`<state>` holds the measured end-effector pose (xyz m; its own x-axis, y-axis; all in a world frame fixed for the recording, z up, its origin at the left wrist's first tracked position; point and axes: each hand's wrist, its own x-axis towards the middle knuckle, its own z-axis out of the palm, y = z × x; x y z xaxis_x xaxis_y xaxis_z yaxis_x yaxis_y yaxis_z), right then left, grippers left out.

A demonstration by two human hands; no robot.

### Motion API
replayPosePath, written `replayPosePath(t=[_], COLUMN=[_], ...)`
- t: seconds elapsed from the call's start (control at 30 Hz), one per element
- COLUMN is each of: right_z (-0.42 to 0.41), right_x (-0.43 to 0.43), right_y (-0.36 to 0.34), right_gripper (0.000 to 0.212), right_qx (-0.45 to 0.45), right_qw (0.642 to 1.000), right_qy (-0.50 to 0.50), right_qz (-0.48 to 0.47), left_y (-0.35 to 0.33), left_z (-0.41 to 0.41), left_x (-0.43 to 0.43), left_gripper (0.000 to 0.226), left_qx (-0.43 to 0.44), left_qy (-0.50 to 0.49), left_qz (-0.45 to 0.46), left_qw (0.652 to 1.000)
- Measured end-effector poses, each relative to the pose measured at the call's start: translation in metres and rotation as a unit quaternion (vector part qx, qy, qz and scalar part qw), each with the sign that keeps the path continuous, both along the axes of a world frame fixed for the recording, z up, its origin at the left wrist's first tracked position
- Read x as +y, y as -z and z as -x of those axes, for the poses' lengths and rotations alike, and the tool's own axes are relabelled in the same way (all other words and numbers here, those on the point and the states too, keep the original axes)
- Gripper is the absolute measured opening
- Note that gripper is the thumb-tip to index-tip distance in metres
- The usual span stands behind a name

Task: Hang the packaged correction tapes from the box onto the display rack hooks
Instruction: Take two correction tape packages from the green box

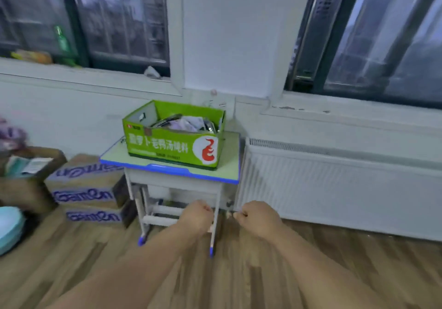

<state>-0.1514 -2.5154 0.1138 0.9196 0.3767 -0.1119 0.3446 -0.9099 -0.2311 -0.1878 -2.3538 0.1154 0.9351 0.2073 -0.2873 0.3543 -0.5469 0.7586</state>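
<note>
Forearms stretch up from the bottom edge over a wood-plank floor. The left hand and right hand are near each other at lower centre, both clenched with the fingers curled in. Nothing shows in either grasp, though motion blur softens the knuckles.

Just beyond the hands stands a small school desk on white legs with blue feet. Its pale green worktop has a blue rim. The open green box sits on it, turned slightly askew, and takes up most of the surface. Its front carries a row of white Chinese characters too smeared to read, a thin line of small print beneath them, and a red flame-like mark in a white circle at the right end. A small red-and-white logo sits at the upper left of that face. Inside the box lies a jumble of glossy packages, lilac, white and dark. No writing on them is legible.

At the left of the frame are stacked cardboard cartons with purple lettering that looks like "Camlon", blurred. Beside them are an open brown carton and a turquoise round object at the edge.

To the right of the desk a white radiator runs along the wall. Above are dark-framed windows, and a green bottle stands on the sill at upper left.
</note>
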Motion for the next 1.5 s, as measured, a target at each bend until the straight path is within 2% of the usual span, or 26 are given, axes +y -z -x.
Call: replayPosePath(t=[0.1, 0.23, 0.33, 0.4, 0.6, 0.7, 0.83, 0.93, 1.03, 1.17, 1.23, 1.27, 1.33, 1.43, 1.5], right_z=[-0.073, -0.164, -0.211, -0.237, -0.311, -0.351, -0.401, -0.428, -0.441, -0.46, -0.473, -0.48, -0.488, -0.498, -0.506], right_x=[0.031, 0.068, 0.095, 0.114, 0.174, 0.205, 0.238, 0.259, 0.274, 0.281, 0.286, 0.288, 0.295, 0.304, 0.307], right_y=[-0.005, -0.029, -0.043, -0.043, -0.04, -0.035, -0.02, -0.009, 0.005, 0.028, 0.033, 0.035, 0.037, 0.046, 0.05], right_gripper=[0.038, 0.043, 0.038, 0.043, 0.045, 0.039, 0.039, 0.031, 0.029, 0.017, 0.022, 0.029, 0.046, 0.06, 0.06], right_qx=[0.01, -0.01, -0.026, -0.03, -0.044, -0.037, -0.022, 0.002, 0.019, 0.072, 0.09, 0.094, 0.106, 0.132, 0.164], right_qw=[0.999, 0.998, 0.995, 0.992, 0.993, 0.996, 0.999, 1.0, 0.998, 0.994, 0.991, 0.99, 0.987, 0.984, 0.979], right_qy=[-0.028, -0.061, -0.097, -0.116, -0.087, -0.068, -0.009, 0.013, 0.032, 0.064, 0.089, 0.098, 0.116, 0.122, 0.123], right_qz=[-0.011, -0.021, -0.017, -0.024, -0.061, -0.05, -0.022, 0.024, 0.046, 0.057, 0.04, 0.032, 0.029, 0.015, -0.004], left_y=[-0.014, -0.029, -0.031, -0.032, -0.043, -0.044, -0.038, -0.028, -0.012, 0.02, 0.032, 0.037, 0.041, 0.044, 0.049], left_z=[-0.06, -0.133, -0.167, -0.19, -0.269, -0.32, -0.379, -0.412, -0.44, -0.468, -0.477, -0.48, -0.484, -0.489, -0.49], left_x=[0.026, 0.057, 0.082, 0.098, 0.155, 0.193, 0.248, 0.283, 0.307, 0.312, 0.309, 0.307, 0.304, 0.304, 0.31], left_gripper=[0.018, 0.022, 0.019, 0.021, 0.016, 0.024, 0.027, 0.028, 0.03, 0.028, 0.028, 0.033, 0.06, 0.105, 0.129], left_qx=[-0.009, -0.018, -0.013, -0.019, -0.046, -0.063, -0.046, -0.014, 0.007, 0.072, 0.077, 0.071, 0.077, 0.174, 0.235], left_qy=[-0.058, -0.108, -0.134, -0.156, -0.16, -0.15, -0.111, -0.049, 0.031, 0.171, 0.204, 0.202, 0.191, 0.165, 0.132], left_qz=[0.002, -0.044, -0.043, -0.032, -0.024, -0.044, -0.051, -0.119, -0.212, -0.274, -0.297, -0.301, -0.311, -0.343, -0.33], left_qw=[0.998, 0.993, 0.99, 0.987, 0.986, 0.986, 0.991, 0.992, 0.977, 0.944, 0.93, 0.929, 0.928, 0.908, 0.904])
